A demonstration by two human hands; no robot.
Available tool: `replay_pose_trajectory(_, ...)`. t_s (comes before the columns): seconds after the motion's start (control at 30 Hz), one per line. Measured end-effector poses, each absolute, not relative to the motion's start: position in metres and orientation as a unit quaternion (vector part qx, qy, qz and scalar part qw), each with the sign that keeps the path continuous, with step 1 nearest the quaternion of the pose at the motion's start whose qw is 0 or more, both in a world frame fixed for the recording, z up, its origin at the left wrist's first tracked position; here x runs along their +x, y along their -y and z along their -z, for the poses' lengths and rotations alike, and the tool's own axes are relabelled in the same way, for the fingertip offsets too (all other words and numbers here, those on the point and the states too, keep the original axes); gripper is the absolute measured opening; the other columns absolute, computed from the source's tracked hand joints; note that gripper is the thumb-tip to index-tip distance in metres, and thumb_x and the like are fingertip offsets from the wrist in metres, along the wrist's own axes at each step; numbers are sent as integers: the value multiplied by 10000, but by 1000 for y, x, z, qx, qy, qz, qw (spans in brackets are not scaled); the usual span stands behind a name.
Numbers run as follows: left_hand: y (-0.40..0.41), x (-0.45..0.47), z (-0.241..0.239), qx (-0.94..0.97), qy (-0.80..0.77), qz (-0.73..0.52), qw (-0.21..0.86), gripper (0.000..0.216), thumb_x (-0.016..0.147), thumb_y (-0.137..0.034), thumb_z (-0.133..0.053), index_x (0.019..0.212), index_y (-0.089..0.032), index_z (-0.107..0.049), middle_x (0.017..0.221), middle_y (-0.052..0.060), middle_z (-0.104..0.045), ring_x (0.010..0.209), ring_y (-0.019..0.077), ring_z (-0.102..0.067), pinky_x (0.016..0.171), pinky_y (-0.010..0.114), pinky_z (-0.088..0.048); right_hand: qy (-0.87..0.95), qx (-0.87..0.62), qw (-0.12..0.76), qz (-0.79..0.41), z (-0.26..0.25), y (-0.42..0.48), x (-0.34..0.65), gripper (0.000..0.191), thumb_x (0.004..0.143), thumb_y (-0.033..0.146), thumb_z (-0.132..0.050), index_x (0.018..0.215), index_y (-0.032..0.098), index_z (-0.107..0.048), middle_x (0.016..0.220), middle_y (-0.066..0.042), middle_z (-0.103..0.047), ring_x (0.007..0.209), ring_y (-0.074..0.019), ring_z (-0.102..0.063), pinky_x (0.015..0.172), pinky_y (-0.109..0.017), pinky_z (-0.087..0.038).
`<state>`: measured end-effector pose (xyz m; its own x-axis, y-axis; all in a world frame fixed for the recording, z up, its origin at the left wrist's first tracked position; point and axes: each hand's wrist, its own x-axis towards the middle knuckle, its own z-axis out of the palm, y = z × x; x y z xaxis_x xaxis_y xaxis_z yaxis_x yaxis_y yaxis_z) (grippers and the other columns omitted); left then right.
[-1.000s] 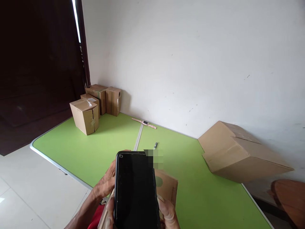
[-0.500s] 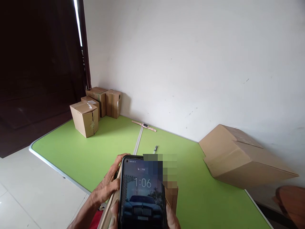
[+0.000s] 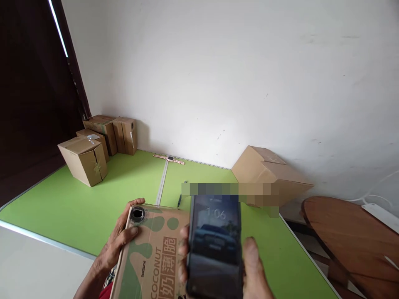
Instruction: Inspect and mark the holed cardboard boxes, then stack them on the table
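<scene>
My left hand grips the upper left corner of a cardboard box printed with green patches and the word COCONUT. Its thumb lies beside a dark-rimmed hole in the box's corner. Wrapped around a smartphone is my right hand, fingers on one side and thumb on the other. The lit screen reads 1:06 over a picture of a car. The phone covers the right part of the box. Behind it, a dark pen lies on the green table, partly hidden by a blurred patch.
Several cardboard boxes stand at the table's back left. A watch with a pink strap lies by the wall. A larger carton rests at the right, beside a round wooden table carrying a white power strip.
The phone has moved right, off the front of the box, uncovering its printed face and corner hole. The view has turned right, bringing the wooden table further in.
</scene>
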<state>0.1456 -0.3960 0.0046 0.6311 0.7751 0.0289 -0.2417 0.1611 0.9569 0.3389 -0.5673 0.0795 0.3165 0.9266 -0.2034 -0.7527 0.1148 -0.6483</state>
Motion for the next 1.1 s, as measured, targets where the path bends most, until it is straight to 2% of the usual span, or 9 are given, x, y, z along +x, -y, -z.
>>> replay_pose_trajectory(0.1, 395, 144, -4, 543, -273, -354, 711, 801, 855, -649, -723, 1531, -269, -521, 1372, 116, -697, 1254, 451, -648, 964, 458, -561, 113, -375, 803, -449, -79, 550, 390, 605, 899, 749, -731, 1265, 270, -793, 1194, -124, -848, 950, -310, -833, 777, -442, -690)
replay_pose_trajectory(0.17, 394, 144, -2, 543, -284, -351, 708, 807, 857, -656, -719, 1535, -271, -514, 1397, 117, -689, 1282, 457, -632, 985, 460, -550, 109, -429, 808, -388, -63, 532, 429, 641, 862, 729, -786, 1290, 254, -756, 1159, -114, -856, 973, -320, -836, 839, -459, -680)
replay_pose_trajectory(0.23, 394, 145, -1, 540, -290, -349, 709, 816, 859, -669, -712, 1541, -267, -513, 1414, 122, -686, 1299, 466, -625, 999, 468, -548, 99, -524, 766, -360, -36, 512, 463, 674, 846, 709, -800, 1285, 201, -738, 1082, -117, -865, 954, -315, -838, 867, -431, -664)
replay_pose_trajectory(0.37, 394, 148, 1, 529, -291, -343, 719, 852, 845, -686, -711, 1560, -271, -505, 1420, 119, -693, 1303, 470, -629, 1004, 474, -550, 83, -639, 670, -368, 22, 474, 497, 599, 848, 668, -788, 1041, 101, -774, 833, -158, -833, 899, -348, -834, 781, -404, -643)
replay_pose_trajectory(0.47, 394, 149, 2, 523, -293, -346, 722, 838, 852, -676, -712, 1556, -268, -512, 1467, 116, -669, 1319, 465, -623, 1005, 460, -547, 84, -681, 625, -373, 51, 455, 501, 478, 956, 604, -720, 935, 128, -755, 772, -98, -799, 797, -280, -813, 724, -368, -625)
replay_pose_trajectory(0.6, 393, 148, 0, 522, -301, -335, 725, 844, 858, -662, -716, 1576, -280, -490, 1444, 102, -689, 1334, 459, -617, 1006, 449, -543, 108, -757, 545, -344, 70, 442, 507, 353, 1065, 498, -665, 1035, 152, -726, 944, -26, -769, 805, -177, -750, 776, -356, -636)
replay_pose_trajectory(0.77, 394, 149, -2, 529, -313, -351, 706, 823, 858, -658, -728, 1556, -264, -545, 1488, 101, -671, 1363, 464, -598, 1043, 446, -533, 173, -858, 408, -259, 71, 442, 516, 300, 1051, 439, -701, 1163, 162, -726, 1170, -60, -746, 1026, -239, -735, 908, -431, -631)
replay_pose_trajectory(0.9, 395, 151, -1, 512, -301, -364, 718, 842, 875, -749, -681, 1547, -255, -569, 1479, 129, -677, 1374, 489, -598, 1087, 514, -532, 218, -900, 310, -214, 63, 449, 507, 281, 1054, 419, -700, 1184, 171, -721, 1222, -82, -741, 1101, -246, -724, 980, -474, -610)
replay_pose_trajectory(1.1, 398, 155, 0, 452, -346, -366, 736, 919, 907, -894, -519, 1590, -281, -557, 1555, 130, -644, 1468, 510, -521, 1162, 629, -498, 243, -913, 273, -182, 40, 453, 492, 219, 1045, 346, -697, 1123, 145, -734, 1225, -121, -747, 1182, -290, -710, 1056, -526, -564)
